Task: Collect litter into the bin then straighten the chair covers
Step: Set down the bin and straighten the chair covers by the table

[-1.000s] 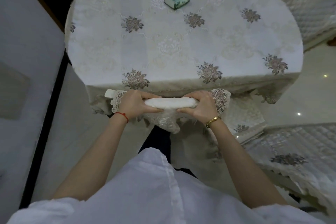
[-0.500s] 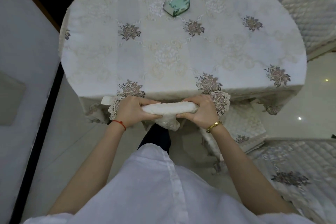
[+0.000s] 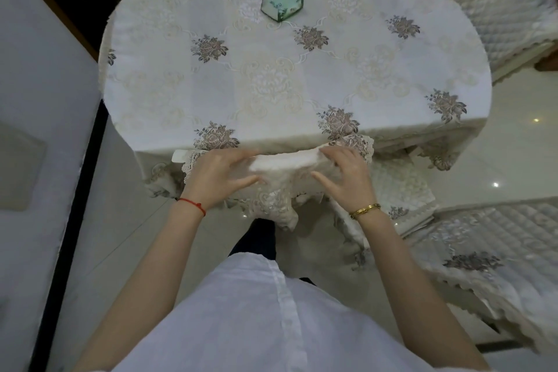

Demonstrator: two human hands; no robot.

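- Green tissue box [image 3: 283, 7] at upper centre of the frame, on the tablecloth [image 3: 271, 75]; a white tissue sticking up from its slot.
- Cream lace chair cover [image 3: 279, 187] draped over the top rail of the chair back, at frame centre just below the table's near edge; embroidered, scalloped hem hanging down in a point, lace corners with flower motifs poking out at both ends of the rail.
- Left hand [image 3: 216, 178] spread flat on the cover's left part, fingers straight and slightly blurred, thumb pointing toward the middle; red string at the wrist.
- Right hand [image 3: 344, 177] likewise laid open on the cover's right part, fingers extended, pressing the cloth rather than gripping it; gold bracelet at the wrist.
- Quilted seat pad [image 3: 401, 190] just right of the right hand, partly tucked under the table.
- Another quilted covered chair [image 3: 501, 6] at upper right, a third covered chair [image 3: 489, 254] at lower right.
- Grey wall at left; glossy pale floor at right.
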